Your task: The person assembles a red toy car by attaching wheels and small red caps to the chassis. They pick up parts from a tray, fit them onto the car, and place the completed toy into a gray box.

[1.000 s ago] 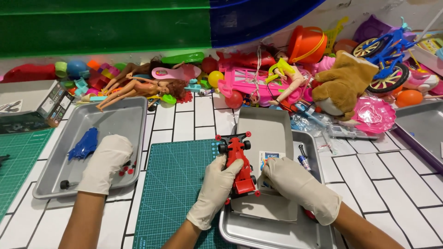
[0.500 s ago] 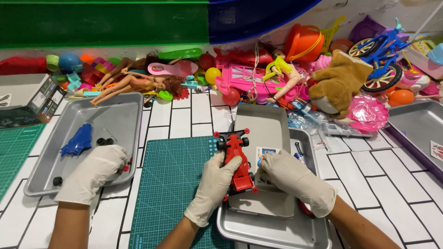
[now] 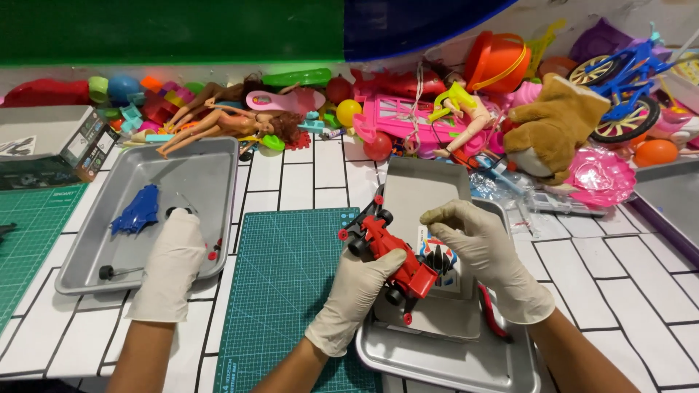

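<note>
My left hand (image 3: pixel 358 290) is shut on a red toy racing car (image 3: pixel 393 260) with black wheels, held tilted with one end toward the upper left, above the edge of a steel tray (image 3: pixel 437 356). My right hand (image 3: pixel 484 251) hovers by the car's lower right end with its fingers curled, over a small printed sheet (image 3: pixel 443 256) on a flat grey lid (image 3: pixel 426 185). Whether it grips anything is hidden. Both hands wear white gloves. A red-handled tool (image 3: pixel 494 313) lies in the tray under my right wrist.
Another person's gloved hand (image 3: pixel 171 258) rests at the edge of a second steel tray (image 3: pixel 207 164) holding a blue car body (image 3: pixel 137 211) and small wheels. A green cutting mat (image 3: pixel 287 284) lies between the trays. Dolls, a plush bear (image 3: pixel 553 127), a toy bicycle and balls crowd the back.
The red car has turned from pointing straight away to slanting toward the upper left. My right hand has lifted off the tray toward the car. The other person's hand shifted slightly in the left tray.
</note>
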